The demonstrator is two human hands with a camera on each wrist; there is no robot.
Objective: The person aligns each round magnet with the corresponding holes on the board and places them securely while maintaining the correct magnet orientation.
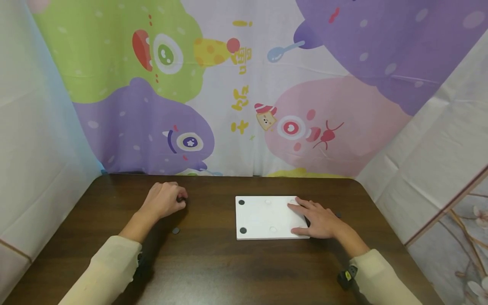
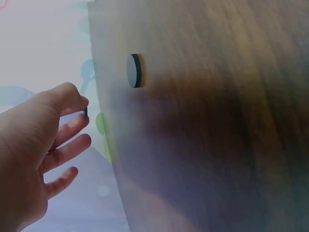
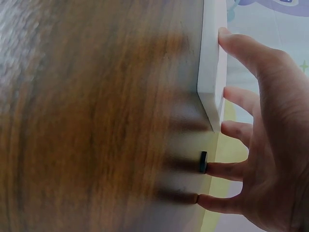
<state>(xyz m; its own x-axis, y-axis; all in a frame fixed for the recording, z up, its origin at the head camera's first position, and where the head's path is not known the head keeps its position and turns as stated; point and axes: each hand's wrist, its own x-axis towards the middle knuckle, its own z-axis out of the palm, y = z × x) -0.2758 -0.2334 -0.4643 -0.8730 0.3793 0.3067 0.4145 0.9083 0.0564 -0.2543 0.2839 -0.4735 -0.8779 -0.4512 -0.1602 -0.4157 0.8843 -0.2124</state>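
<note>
A flat white board [image 1: 263, 218] lies on the table with round recesses in two rows. Dark discs fill both left corner recesses, the upper disc [image 1: 242, 202] and the lower disc [image 1: 243, 230]. My right hand [image 1: 320, 220] spreads over the board's right end, thumb and fingertips on its surface. Beside the board, another dark disc [image 3: 203, 162] is right at one fingertip of that hand. Left of the board, my left hand [image 1: 164, 200] pinches a small dark disc [image 2: 86, 112] between thumb and forefinger, seen edge-on. Nearer me lies a loose grey disc [image 1: 176, 231].
The dark wooden table [image 1: 206, 262] ends at a printed cartoon curtain [image 1: 236, 152] behind. Pale cloth walls [image 1: 45, 127] stand on both sides. A small black device [image 1: 346, 277] is strapped at the right wrist.
</note>
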